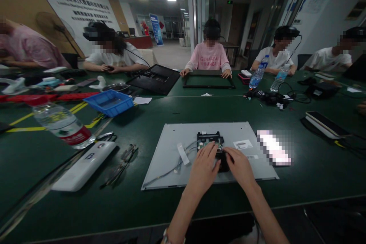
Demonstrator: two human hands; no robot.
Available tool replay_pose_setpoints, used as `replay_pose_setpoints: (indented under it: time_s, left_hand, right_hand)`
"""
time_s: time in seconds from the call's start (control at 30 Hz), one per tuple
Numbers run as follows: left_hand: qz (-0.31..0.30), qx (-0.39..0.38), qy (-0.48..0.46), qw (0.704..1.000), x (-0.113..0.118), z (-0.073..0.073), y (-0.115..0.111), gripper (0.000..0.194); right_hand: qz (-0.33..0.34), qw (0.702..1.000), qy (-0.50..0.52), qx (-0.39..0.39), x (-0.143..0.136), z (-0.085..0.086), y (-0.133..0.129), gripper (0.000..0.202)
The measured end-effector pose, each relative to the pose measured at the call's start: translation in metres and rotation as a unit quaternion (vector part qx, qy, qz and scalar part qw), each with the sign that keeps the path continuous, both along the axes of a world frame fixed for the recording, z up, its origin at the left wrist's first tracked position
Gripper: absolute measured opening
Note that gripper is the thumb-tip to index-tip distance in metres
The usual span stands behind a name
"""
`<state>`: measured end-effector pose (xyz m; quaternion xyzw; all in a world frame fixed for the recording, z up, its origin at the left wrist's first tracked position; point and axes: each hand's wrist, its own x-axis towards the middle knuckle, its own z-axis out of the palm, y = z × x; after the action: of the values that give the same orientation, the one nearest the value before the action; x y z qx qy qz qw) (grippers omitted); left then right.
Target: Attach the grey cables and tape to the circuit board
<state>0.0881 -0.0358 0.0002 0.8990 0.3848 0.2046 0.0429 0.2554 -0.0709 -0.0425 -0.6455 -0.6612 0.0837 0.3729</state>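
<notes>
A grey flat display panel (pixel 168 141) lies back side up on the table before me. On its middle sits a green circuit board in a black plastic frame (pixel 210 137). My left hand (pixel 202 169) reaches over the board, its fingers stretched out and resting across the near side. My right hand (pixel 240 166) is at the board's right near corner with bent fingers closed together; what they grip is hidden. A dark piece (pixel 223 163) shows between the hands. Grey cables (pixel 168 170) run left from the board, under a white tape strip (pixel 183 154).
Right of the panel lies a phone (pixel 274 148) with a bright, blurred-out screen. To the left are eyeglasses (pixel 121 166), a white power bank (pixel 85 166), a water bottle (pixel 61 122) and a blue tray (pixel 110 103). Across the table, a person in pink (pixel 210 55) holds a black frame.
</notes>
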Motion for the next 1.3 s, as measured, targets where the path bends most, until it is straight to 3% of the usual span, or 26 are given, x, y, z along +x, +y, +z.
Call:
replay_pose_setpoints:
  time_s: [0.2,0.3,0.4,0.6,0.9,1.13,1.3]
  left_hand:
    - [0.053,-0.021,0.086,0.995,-0.001,0.024,0.073,0.027]
    - [0.041,-0.030,0.117,0.992,0.004,0.022,0.099,0.019]
    - [0.037,-0.036,0.138,0.989,0.008,0.013,0.110,0.016]
    - [0.050,-0.034,0.154,0.986,0.013,0.008,0.118,0.020]
    - [0.020,-0.020,0.119,0.992,0.036,0.037,0.114,0.020]
    - [-0.033,-0.008,0.113,0.993,0.040,0.046,0.086,0.023]
    - [-0.017,0.012,0.120,0.993,0.040,0.041,0.075,0.030]
  right_hand:
    - [-0.002,1.000,0.008,0.001,-0.001,0.001,-0.002,0.035]
    - [-0.004,1.000,0.009,-0.002,0.000,-0.001,-0.001,0.035]
    - [-0.003,1.000,0.009,-0.005,0.001,-0.002,0.000,0.034]
    - [-0.008,1.000,0.010,0.006,0.000,0.000,0.000,0.034]
    - [-0.053,0.997,0.036,0.040,0.006,0.010,0.001,0.033]
    - [-0.007,0.997,0.050,0.051,0.012,0.033,0.041,0.043]
    - [0.029,0.996,0.061,0.051,0.006,0.040,0.066,0.043]
